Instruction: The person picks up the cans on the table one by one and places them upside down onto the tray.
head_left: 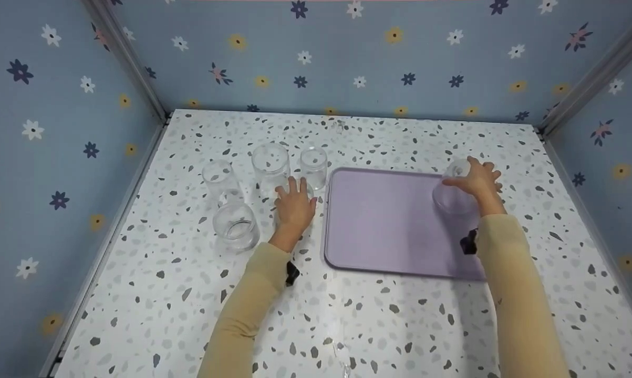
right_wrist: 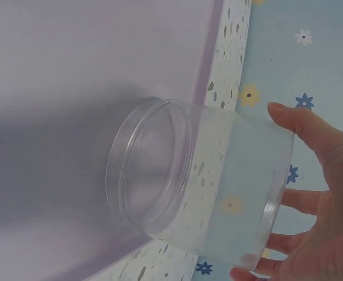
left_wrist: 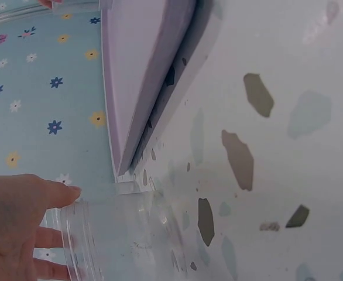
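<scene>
My right hand (head_left: 478, 181) grips a clear jar (right_wrist: 218, 181) by its flat end, thumb on one side and fingers on the other. The jar's ridged rim faces down over the far right part of a lilac tray (head_left: 379, 220). Whether that rim touches the tray, I cannot tell. Left of the tray, my left hand (head_left: 294, 207) reaches over another clear jar (left_wrist: 127, 240), which stands on the table. Thumb and fingers hold it around its ridged upper end, as the left wrist view shows. From the head view, the hand mostly hides this jar.
Several more clear jars stand about my left hand: a wide one (head_left: 271, 163) and a small one (head_left: 313, 167) behind it, a tall one (head_left: 220, 181) and a squat one (head_left: 236, 227) to its left. Flowered panels (head_left: 347, 63) wall the speckled table (head_left: 379, 325) at the back and sides.
</scene>
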Demonstrator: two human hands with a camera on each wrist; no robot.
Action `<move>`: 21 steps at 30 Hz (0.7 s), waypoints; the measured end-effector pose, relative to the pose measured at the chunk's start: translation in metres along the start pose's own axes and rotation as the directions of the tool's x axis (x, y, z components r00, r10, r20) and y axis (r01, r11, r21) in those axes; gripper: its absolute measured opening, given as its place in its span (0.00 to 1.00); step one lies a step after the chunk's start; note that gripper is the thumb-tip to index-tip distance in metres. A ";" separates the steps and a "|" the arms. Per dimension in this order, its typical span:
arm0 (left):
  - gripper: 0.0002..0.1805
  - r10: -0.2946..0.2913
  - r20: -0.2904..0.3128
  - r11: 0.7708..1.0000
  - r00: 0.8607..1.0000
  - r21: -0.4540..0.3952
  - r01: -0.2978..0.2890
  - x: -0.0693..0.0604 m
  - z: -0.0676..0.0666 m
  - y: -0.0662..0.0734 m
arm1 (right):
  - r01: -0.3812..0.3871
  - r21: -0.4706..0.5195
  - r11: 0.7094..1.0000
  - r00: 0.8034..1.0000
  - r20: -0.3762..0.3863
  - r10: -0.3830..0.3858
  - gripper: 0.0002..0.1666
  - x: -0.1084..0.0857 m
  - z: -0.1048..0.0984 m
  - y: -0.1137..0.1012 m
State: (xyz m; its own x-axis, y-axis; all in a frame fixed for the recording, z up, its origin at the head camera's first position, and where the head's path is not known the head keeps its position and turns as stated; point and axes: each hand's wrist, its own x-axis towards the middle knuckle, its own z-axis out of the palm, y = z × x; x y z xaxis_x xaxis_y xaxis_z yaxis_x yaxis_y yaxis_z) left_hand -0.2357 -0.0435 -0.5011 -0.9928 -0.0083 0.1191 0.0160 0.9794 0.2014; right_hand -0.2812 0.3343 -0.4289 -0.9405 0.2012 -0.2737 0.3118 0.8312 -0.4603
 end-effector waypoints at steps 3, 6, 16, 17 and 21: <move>0.31 -0.005 0.000 1.000 1.000 -0.010 0.005 0.000 0.000 0.000 | 0.002 -0.007 1.000 1.000 -0.005 -0.002 0.60 0.000 0.001 0.000; 0.31 -0.010 -0.006 1.000 1.000 -0.011 0.010 0.000 0.000 -0.001 | 0.005 -0.006 1.000 1.000 0.002 -0.005 0.59 0.001 0.002 0.000; 0.31 -0.004 -0.061 1.000 0.998 0.021 0.006 0.000 0.007 -0.002 | 0.049 -0.002 0.999 0.998 -0.032 -0.049 0.61 -0.001 0.006 0.004; 0.31 -0.006 -0.066 1.000 0.998 0.019 0.007 0.000 0.007 -0.001 | 0.059 -0.008 0.998 0.997 -0.051 -0.059 0.61 -0.001 0.007 0.003; 0.31 -0.010 -0.093 1.000 0.996 -0.007 0.009 0.000 0.007 -0.001 | 0.111 -0.026 0.994 0.981 -0.158 -0.113 0.55 -0.004 0.011 -0.002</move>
State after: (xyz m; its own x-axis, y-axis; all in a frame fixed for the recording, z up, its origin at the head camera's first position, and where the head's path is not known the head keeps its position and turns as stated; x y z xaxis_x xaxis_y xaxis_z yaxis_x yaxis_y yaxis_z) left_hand -0.2368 -0.0431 -0.5083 -0.9776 -0.0370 0.2073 0.0074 0.9778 0.2092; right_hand -0.2761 0.3261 -0.4362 -0.9792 0.1852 -0.0829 0.2024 0.8614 -0.4658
